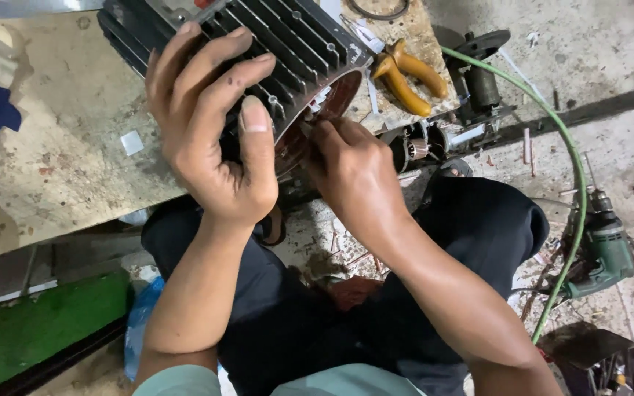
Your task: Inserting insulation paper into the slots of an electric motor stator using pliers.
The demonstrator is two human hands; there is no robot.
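The motor housing point(288, 44), a dark ribbed metal casing with parallel cooling fins, lies on its side at the near edge of a stained, pitted tabletop point(67, 147), its long axis running from the upper left toward the lower right and its open end facing the person's lap. Reddish-brown copper windings show inside that round mouth. The left hand point(210, 125) rests on top of the casing, fingers point(207, 59) spread across the fins and thumb pressed down near the rim, gripping the housing to steady it. The right hand point(354, 176) sits just at the open end, fingers curled and pinched together at the edge of the windings; what they pinch, if anything, is too small to tell. Beyond the housing, pliers point(409, 77) with worn yellow-orange handles lie on the tabletop, pointing away to the upper left. A small armature point(416, 147) with a copper commutator lies just beside the right hand on the floor. A green hose point(574, 169) curves down the gritty concrete floor past a green power drill point(599, 249) at the right. The person sits in dark trousers point(478, 220), knees apart.
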